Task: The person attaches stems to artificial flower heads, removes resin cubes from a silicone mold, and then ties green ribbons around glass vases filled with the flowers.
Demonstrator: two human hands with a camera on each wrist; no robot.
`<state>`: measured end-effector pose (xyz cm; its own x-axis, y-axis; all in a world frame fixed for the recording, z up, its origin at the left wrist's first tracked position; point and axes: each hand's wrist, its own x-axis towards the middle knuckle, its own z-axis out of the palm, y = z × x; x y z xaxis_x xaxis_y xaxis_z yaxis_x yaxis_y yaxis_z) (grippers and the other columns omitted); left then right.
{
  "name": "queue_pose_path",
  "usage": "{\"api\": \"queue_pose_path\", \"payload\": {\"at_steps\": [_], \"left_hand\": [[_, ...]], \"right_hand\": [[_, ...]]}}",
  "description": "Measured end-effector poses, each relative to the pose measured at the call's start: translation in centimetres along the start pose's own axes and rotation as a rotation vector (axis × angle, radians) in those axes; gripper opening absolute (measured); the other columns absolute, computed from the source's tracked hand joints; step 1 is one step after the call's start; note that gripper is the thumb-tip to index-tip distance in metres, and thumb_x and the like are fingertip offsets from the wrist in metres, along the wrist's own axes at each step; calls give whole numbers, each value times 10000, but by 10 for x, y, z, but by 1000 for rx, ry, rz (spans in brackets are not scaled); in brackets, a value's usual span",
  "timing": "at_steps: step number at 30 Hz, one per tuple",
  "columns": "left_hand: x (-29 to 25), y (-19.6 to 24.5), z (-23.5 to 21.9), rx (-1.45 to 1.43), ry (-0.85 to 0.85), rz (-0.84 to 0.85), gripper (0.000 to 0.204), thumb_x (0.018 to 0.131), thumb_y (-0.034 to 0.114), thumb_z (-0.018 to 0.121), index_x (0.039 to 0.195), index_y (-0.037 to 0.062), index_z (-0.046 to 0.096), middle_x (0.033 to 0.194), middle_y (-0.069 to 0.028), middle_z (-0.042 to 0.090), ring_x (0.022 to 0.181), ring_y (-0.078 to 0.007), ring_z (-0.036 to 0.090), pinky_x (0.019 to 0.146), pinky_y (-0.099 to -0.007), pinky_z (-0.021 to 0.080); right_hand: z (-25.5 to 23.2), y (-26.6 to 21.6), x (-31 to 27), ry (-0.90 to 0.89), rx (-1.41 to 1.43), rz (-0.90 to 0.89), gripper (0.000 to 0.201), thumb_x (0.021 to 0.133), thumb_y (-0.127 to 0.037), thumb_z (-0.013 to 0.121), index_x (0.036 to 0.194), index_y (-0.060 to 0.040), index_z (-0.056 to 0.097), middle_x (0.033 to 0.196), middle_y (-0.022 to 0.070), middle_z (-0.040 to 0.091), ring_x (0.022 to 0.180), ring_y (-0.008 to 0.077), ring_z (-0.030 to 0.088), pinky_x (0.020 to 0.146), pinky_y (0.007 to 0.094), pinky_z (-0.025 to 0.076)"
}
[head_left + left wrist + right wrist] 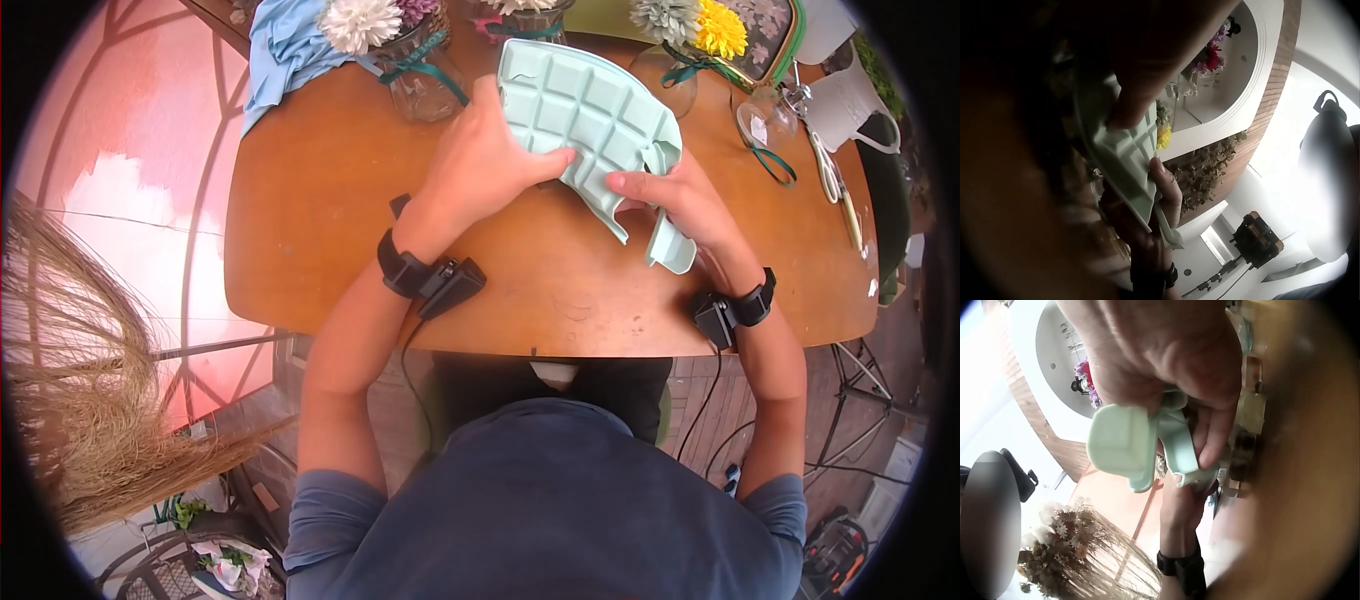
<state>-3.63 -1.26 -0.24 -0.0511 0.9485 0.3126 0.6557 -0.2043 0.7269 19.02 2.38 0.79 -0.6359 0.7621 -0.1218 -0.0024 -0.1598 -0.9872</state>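
A pale mint-green moulded tray (590, 105) with a grid of square cells is held up over the table, bent and torn at its right end. My left hand (480, 160) grips its left side, the thumb lying on the cells. At the torn end my right hand (690, 200) pinches the tray, thumb in front and fingers behind. A partly torn strip (670, 245) of the same material hangs below the right hand. In the right wrist view, its end cell (1119, 440) juts out beside the palm, and the tray is split between the fingers.
Vases with artificial flowers (365, 25) line the back of the wooden table (330, 230), a light blue cloth (290, 60) at their left. On the right are a white pitcher (850, 105), a small glass vessel (765, 120) with green ribbon and white-handled scissors (830, 175).
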Motion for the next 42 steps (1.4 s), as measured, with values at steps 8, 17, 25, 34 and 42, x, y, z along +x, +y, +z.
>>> {"api": "queue_pose_path", "payload": {"at_steps": [8,17,25,34,42], "left_hand": [[8,-9,-20,-613,-218,-23,506,810,220,797,1160,-42,543,1092,-100,663,974,-158,634,864,-302,514],[10,-16,-25,-700,-300,-106,438,837,113,776,1201,-21,571,1073,-68,688,960,-124,647,843,-286,531],[9,-12,-22,-742,-312,-171,450,833,95,773,1218,-17,569,1112,-57,673,1026,-116,623,907,-289,504],[13,-27,-21,-484,-271,-209,372,836,90,762,1135,-12,567,1027,-40,670,909,-84,636,763,-253,531],[13,-24,-23,-724,-224,-65,370,872,136,728,1182,5,575,1104,-51,649,987,-109,609,841,-277,506]], "right_hand": [[-12,-12,2,146,259,-69,540,807,-141,714,1295,2,532,1067,34,662,869,73,613,635,209,464],[-29,-9,3,35,300,-34,562,813,-125,685,1321,31,503,1169,113,651,1007,177,661,851,293,547],[-37,-3,6,47,344,-5,495,825,-132,680,1279,12,545,1111,80,666,948,137,657,770,262,534],[-24,1,8,97,104,-9,487,826,-189,710,1269,-48,563,1024,-14,640,809,24,559,581,174,391],[-26,-11,-3,90,285,-34,577,831,-182,710,1352,-42,507,1210,41,621,1089,107,590,856,244,484]]}}
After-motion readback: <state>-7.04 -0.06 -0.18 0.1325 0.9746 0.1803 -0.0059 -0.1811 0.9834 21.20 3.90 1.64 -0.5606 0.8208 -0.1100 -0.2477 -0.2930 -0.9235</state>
